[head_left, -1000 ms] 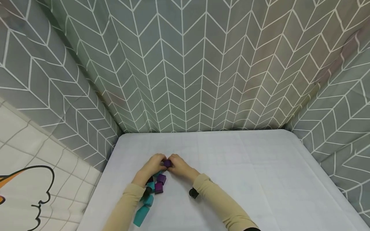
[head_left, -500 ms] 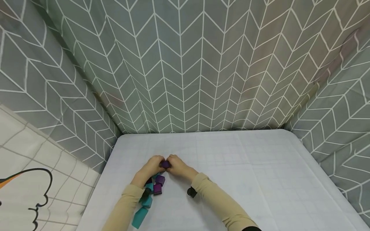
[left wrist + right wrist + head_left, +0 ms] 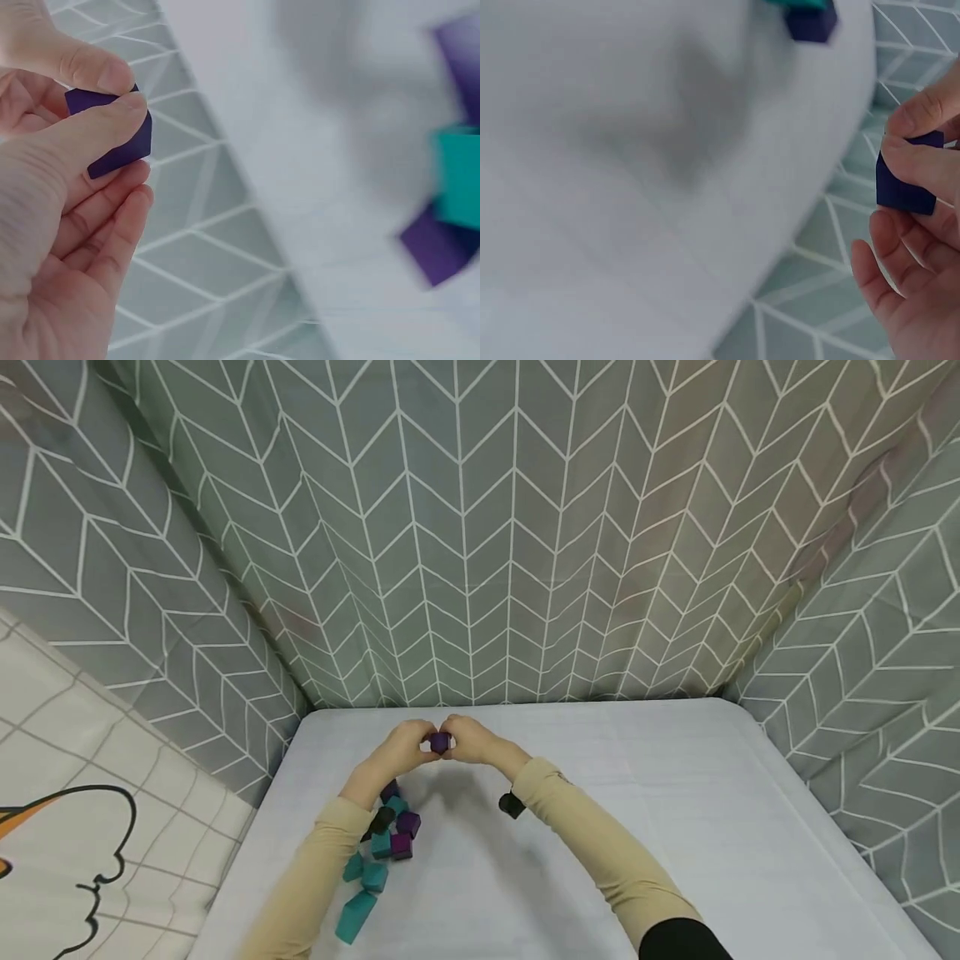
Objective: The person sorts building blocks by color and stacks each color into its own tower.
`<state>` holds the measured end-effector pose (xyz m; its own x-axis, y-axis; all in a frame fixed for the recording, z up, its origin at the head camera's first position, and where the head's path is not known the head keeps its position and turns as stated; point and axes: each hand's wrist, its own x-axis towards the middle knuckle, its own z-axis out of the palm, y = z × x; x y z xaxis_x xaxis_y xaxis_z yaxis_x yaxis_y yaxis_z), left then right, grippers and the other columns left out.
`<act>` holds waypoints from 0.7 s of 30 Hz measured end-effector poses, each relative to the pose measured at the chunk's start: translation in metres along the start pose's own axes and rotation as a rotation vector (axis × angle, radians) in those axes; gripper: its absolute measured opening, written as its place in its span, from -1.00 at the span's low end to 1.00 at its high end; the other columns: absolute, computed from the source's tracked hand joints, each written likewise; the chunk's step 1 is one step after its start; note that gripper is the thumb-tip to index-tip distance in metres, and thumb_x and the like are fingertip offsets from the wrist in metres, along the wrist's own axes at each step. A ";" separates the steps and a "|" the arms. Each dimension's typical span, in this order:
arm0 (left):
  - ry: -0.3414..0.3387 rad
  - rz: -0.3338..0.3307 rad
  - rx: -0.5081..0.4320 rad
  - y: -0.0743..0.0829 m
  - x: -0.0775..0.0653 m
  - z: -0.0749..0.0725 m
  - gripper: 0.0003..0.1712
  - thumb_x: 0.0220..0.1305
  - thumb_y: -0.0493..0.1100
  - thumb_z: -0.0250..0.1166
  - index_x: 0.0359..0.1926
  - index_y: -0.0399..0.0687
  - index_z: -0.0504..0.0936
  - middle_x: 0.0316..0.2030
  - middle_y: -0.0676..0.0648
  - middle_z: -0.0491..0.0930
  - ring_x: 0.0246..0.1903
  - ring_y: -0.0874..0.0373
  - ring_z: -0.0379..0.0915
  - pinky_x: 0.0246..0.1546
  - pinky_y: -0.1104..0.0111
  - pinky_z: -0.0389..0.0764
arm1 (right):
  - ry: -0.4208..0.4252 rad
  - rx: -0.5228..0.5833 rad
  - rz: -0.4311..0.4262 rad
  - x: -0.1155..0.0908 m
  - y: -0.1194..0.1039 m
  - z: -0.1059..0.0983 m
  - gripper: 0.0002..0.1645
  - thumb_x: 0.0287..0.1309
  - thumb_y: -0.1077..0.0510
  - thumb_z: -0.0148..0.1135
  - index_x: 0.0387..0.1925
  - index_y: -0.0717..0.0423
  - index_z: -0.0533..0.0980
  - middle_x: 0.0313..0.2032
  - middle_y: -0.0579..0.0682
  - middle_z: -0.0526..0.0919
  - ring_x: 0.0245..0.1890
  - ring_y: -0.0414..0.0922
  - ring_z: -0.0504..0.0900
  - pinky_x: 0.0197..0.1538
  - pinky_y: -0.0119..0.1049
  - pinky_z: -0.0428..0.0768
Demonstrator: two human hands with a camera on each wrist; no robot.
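A dark purple faceted block (image 3: 440, 742) is pinched between both hands, held up off the table toward its far side. My left hand (image 3: 405, 748) grips it from the left, its thumb (image 3: 97, 135) lying across the block's face. From the other side my right hand (image 3: 476, 742) pinches the same block, thumb and fingers on it, as the right wrist view shows. Below my left forearm lies a cluster of blocks: a dark purple block (image 3: 389, 791), teal block (image 3: 397, 806), purple block (image 3: 408, 824) and magenta block (image 3: 401, 846), among others. The forearm partly hides this cluster.
Nearer the front edge lie a teal block (image 3: 374, 877) and a longer teal block (image 3: 356, 917). White cloth covers the table (image 3: 637, 827). Patterned grey curtains (image 3: 480, 568) enclose its back and sides. A black wrist camera (image 3: 512, 805) hangs under the right forearm.
Both hands have lifted the purple block up and toward the back of the table, away from the cluster. A dark purple block and more teal blocks now show beside the left forearm.
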<state>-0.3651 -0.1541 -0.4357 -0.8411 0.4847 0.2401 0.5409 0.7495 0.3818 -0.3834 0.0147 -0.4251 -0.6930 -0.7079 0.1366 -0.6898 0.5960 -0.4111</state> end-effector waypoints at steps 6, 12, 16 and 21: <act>0.062 0.092 0.021 0.033 0.033 -0.026 -0.73 -0.07 -0.18 0.40 -0.33 -0.19 0.56 -0.41 -0.06 0.53 -0.38 0.10 0.42 -0.34 0.29 0.48 | 0.058 -0.036 -0.020 -0.013 0.005 -0.055 -0.67 -0.08 0.17 0.34 -0.22 0.23 0.53 -0.28 0.03 0.56 -0.29 -0.09 0.49 -0.26 -0.35 0.45; 0.149 0.174 -0.039 0.074 0.049 -0.032 -0.71 -0.08 -0.19 0.41 -0.31 -0.21 0.57 -0.36 -0.09 0.57 -0.34 0.08 0.50 -0.30 0.33 0.54 | 0.145 0.006 -0.054 -0.048 0.011 -0.096 -0.68 -0.16 0.22 0.39 -0.30 0.26 0.53 -0.38 0.03 0.54 -0.48 -0.14 0.41 -0.43 -0.40 0.40; 0.237 0.197 -0.069 0.102 0.041 -0.024 -0.68 -0.12 -0.21 0.43 -0.29 -0.22 0.57 -0.36 -0.09 0.57 -0.34 0.10 0.48 -0.31 0.34 0.52 | 0.186 0.070 -0.090 -0.079 0.010 -0.108 -0.69 -0.19 0.23 0.41 -0.31 0.22 0.54 -0.41 0.00 0.52 -0.45 -0.05 0.46 -0.40 -0.40 0.43; 0.302 0.209 -0.096 0.133 0.023 -0.005 -0.68 -0.14 -0.22 0.44 -0.30 -0.18 0.57 -0.37 -0.06 0.57 -0.33 0.13 0.46 -0.31 0.37 0.51 | 0.206 0.106 -0.117 -0.120 0.007 -0.107 -0.70 -0.19 0.21 0.41 -0.33 0.16 0.53 -0.41 -0.06 0.51 -0.42 -0.02 0.46 -0.37 -0.30 0.49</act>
<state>-0.3128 -0.0458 -0.3745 -0.6839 0.4574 0.5684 0.7103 0.5955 0.3754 -0.3275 0.1441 -0.3480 -0.6450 -0.6713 0.3652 -0.7498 0.4636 -0.4721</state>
